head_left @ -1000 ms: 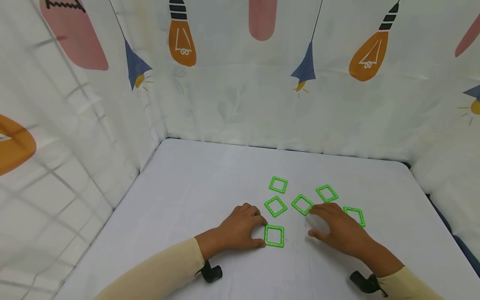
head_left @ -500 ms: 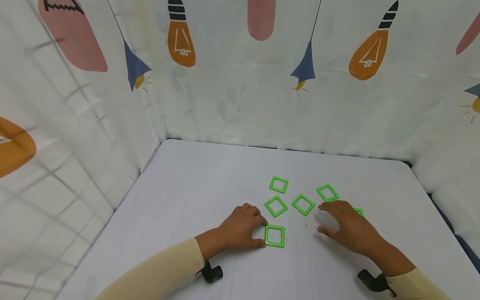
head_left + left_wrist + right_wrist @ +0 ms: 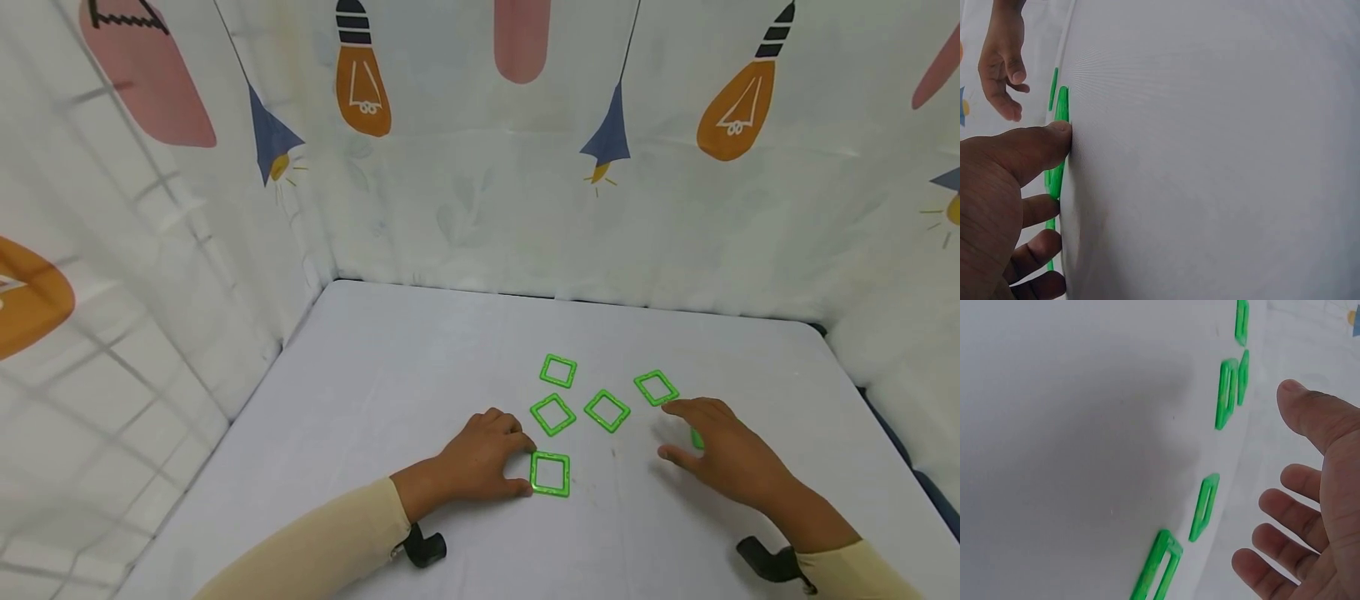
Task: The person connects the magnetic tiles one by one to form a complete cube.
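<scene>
Several green square frames lie flat on the white table (image 3: 420,367). My left hand (image 3: 504,457) rests on the table, thumb and forefinger pinching the left edge of the nearest frame (image 3: 550,474); the left wrist view shows the thumb (image 3: 1054,134) pressed against that frame (image 3: 1060,109). My right hand (image 3: 716,450) is spread, fingers relaxed, low over the rightmost frame (image 3: 696,439), which is mostly hidden. It holds nothing; the right wrist view shows its fingers (image 3: 1285,515) apart above the table. Other frames lie at the back (image 3: 558,371), left-centre (image 3: 552,414), centre (image 3: 606,410) and right (image 3: 656,388).
Printed curtain walls (image 3: 480,167) close off the table on the left, back and right. A black wrist mount sits by each sleeve: left (image 3: 423,547), right (image 3: 772,562). The table's left half (image 3: 360,392) is bare cloth.
My right hand has slid to the right, away from the centre frame, and now covers most of the rightmost frame. The left hand and its frame have stayed put.
</scene>
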Demonstrator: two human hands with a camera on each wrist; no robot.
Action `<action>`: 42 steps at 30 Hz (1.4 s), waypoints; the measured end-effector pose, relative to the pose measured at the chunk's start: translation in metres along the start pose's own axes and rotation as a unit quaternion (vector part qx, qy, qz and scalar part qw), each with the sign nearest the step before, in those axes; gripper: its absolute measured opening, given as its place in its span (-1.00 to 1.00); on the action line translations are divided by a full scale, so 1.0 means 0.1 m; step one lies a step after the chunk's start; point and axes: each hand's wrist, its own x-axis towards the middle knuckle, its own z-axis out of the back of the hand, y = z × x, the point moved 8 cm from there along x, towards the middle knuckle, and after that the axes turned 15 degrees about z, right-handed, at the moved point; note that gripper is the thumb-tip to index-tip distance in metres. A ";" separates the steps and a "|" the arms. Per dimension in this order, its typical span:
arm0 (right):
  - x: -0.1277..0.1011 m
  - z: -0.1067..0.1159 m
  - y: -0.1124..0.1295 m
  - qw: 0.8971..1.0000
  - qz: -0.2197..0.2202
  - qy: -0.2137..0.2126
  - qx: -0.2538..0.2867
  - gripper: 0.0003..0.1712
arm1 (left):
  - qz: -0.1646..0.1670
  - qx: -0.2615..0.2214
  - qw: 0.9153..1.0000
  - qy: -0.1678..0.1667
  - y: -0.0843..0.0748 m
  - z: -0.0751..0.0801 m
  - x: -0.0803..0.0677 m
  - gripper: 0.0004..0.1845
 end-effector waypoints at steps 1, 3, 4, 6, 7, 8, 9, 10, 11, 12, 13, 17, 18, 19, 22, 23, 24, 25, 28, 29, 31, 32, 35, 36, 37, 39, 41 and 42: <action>0.00 0.01 -0.02 1.000 -0.002 0.001 0.002 -0.25 | 0.000 0.000 1.000 0.000 0.00 0.00 0.00 -0.45; -0.02 0.02 -0.06 1.000 -0.008 0.003 0.008 -0.24 | 0.001 -0.001 1.000 0.000 0.00 0.00 0.00 -0.45; -0.03 0.03 -0.08 1.000 -0.009 0.004 0.010 -0.23 | 0.001 -0.002 1.000 0.000 0.00 0.00 0.00 -0.45; -0.04 0.04 -0.11 1.000 -0.012 0.005 0.014 -0.22 | 0.002 -0.003 1.000 0.001 0.00 0.00 0.00 -0.45; -0.05 0.04 -0.13 1.000 -0.014 0.005 0.016 -0.22 | 0.002 -0.003 1.000 0.001 0.00 -0.01 0.00 -0.45; -0.06 0.05 -0.15 1.000 -0.016 0.007 0.017 -0.21 | 0.002 -0.003 1.000 0.001 0.00 -0.01 0.00 -0.45; -0.06 0.05 -0.16 1.000 -0.017 0.008 0.017 -0.21 | 0.002 -0.003 1.000 0.000 0.01 -0.01 0.01 -0.45; -0.07 0.06 -0.17 1.000 -0.019 0.009 0.017 -0.21 | 0.001 -0.003 1.000 0.001 0.01 -0.01 0.01 -0.45; -0.07 0.06 -0.18 1.000 -0.021 0.011 0.018 -0.21 | 0.001 -0.003 1.000 0.000 0.01 -0.01 0.01 -0.45; -0.08 0.07 -0.19 1.000 -0.022 0.012 0.017 -0.20 | 0.001 -0.003 1.000 0.000 0.01 -0.01 0.01 -0.45; -0.08 0.07 -0.21 1.000 -0.022 0.012 0.018 -0.20 | 0.000 -0.004 1.000 -0.002 0.01 0.00 0.01 -0.45; -0.11 0.09 -0.26 0.999 -0.024 0.013 0.020 -0.20 | -0.002 -0.007 1.000 -0.004 0.00 0.01 0.00 -0.46; -0.12 0.09 -0.28 0.999 -0.025 0.014 0.021 -0.19 | -0.002 -0.008 1.000 -0.004 0.00 0.01 0.00 -0.46; -0.13 0.10 -0.29 0.999 -0.026 0.013 0.022 -0.19 | -0.002 -0.008 1.000 -0.004 0.00 0.02 0.00 -0.46; -0.15 0.10 -0.33 0.999 -0.030 0.013 0.025 -0.19 | -0.001 -0.009 1.000 -0.002 0.00 0.02 0.00 -0.46; -0.16 0.11 -0.35 0.999 -0.030 0.013 0.025 -0.19 | 0.000 -0.010 1.000 -0.001 0.00 0.02 0.00 -0.46; -0.17 0.11 -0.36 0.999 -0.031 0.013 0.025 -0.19 | 0.001 -0.009 1.000 0.000 0.00 0.02 -0.01 -0.46; -0.18 0.11 -0.37 0.999 -0.030 0.011 0.024 -0.19 | 0.001 -0.009 1.000 0.001 0.00 0.02 -0.01 -0.46; -0.21 0.12 -0.42 0.999 -0.028 0.008 0.023 -0.19 | 0.003 -0.009 1.000 0.002 0.00 0.01 -0.01 -0.46; -0.22 0.11 -0.44 0.999 -0.029 0.009 0.024 -0.18 | 0.004 -0.009 1.000 0.002 0.00 0.01 -0.01 -0.46; -0.24 0.11 -0.48 0.999 -0.028 0.008 0.023 -0.17 | 0.005 -0.008 1.000 0.001 0.00 0.01 0.00 -0.46; -0.25 0.10 -0.50 0.999 -0.028 0.008 0.023 -0.17 | 0.005 -0.008 1.000 0.001 0.00 0.01 0.00 -0.46; -0.27 0.08 -0.55 0.999 -0.028 0.010 0.019 -0.17 | 0.006 -0.008 1.000 0.002 0.00 0.01 0.00 -0.46; -0.28 0.08 -0.57 0.999 -0.028 0.011 0.016 -0.17 | 0.006 -0.008 1.000 0.001 0.00 0.01 0.00 -0.46; -0.28 0.07 -0.59 0.999 -0.029 0.012 0.016 -0.18 | 0.006 -0.007 1.000 0.001 0.00 0.01 -0.01 -0.46; -0.29 0.06 -0.62 0.999 -0.031 0.013 0.016 -0.18 | 0.005 -0.007 1.000 -0.001 -0.01 0.02 -0.01 -0.46; -0.31 0.05 -0.64 0.999 -0.034 0.015 0.016 -0.19 | 0.003 -0.006 1.000 -0.002 -0.01 0.03 -0.01 -0.46; -0.31 0.05 -0.65 0.999 -0.034 0.015 0.017 -0.19 | 0.002 -0.006 1.000 -0.003 -0.01 0.03 -0.01 -0.46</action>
